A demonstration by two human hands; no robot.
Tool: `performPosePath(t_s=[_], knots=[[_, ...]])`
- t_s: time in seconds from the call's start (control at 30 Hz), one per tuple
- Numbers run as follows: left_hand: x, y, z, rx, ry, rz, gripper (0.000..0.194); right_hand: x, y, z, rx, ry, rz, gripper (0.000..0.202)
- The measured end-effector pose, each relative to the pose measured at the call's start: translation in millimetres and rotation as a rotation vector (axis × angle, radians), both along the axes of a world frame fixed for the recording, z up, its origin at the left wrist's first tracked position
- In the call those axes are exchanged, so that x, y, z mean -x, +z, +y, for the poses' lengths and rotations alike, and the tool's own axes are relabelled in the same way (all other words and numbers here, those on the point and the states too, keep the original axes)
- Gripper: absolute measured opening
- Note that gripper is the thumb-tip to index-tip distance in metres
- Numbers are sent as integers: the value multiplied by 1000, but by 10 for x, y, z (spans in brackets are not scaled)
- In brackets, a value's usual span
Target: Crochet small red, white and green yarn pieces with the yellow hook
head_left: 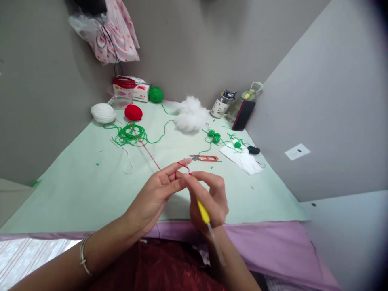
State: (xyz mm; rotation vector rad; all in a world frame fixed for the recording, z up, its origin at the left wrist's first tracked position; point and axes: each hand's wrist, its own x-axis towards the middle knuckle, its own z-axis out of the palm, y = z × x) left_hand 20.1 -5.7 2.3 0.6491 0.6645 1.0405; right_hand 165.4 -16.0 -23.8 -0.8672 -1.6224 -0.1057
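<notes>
My right hand [210,198] is closed around a crochet hook [203,211] with a yellow grip and a clear tail end. The hook's metal tip reaches up beside my left fingertips, with red yarn looped on it. My left hand [162,188] pinches the red work at thumb and fingertips, its index finger stretched out with the strand over it. A turn of red yarn also circles one left finger. From that hand the taut strand [145,148] runs up to the red yarn ball [133,112]. Just beyond the fingertips lie orange thread snips [206,158].
A tangle of green yarn [129,134], a white yarn ball [103,113] and a green ball [156,95] are at the left. White stuffing [190,115] lies at the back. Rightward are small green pieces [216,138], white paper [242,159], a phone [243,116], a bottle [238,106] and a pen cup [220,107].
</notes>
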Motion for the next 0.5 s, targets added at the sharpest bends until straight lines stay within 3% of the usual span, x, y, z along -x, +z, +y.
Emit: performPosePath(t_s=[0.13, 0.2, 0.27, 0.4, 0.5], knots=[[72, -26, 84, 99, -12, -92, 36, -72, 78, 58, 267, 169, 355, 21], [95, -16, 94, 51, 36, -48, 37, -91, 129, 77, 366, 295, 519, 20], [87, -5, 67, -38, 84, 33, 42, -76, 140, 75, 398, 348, 510, 19], [31, -8, -13, -126, 142, 133, 53, 8, 48, 31, 168, 80, 105, 27], [24, -15, -7, -53, 55, 69, 46, 35, 5, 15, 74, 49, 92, 34]])
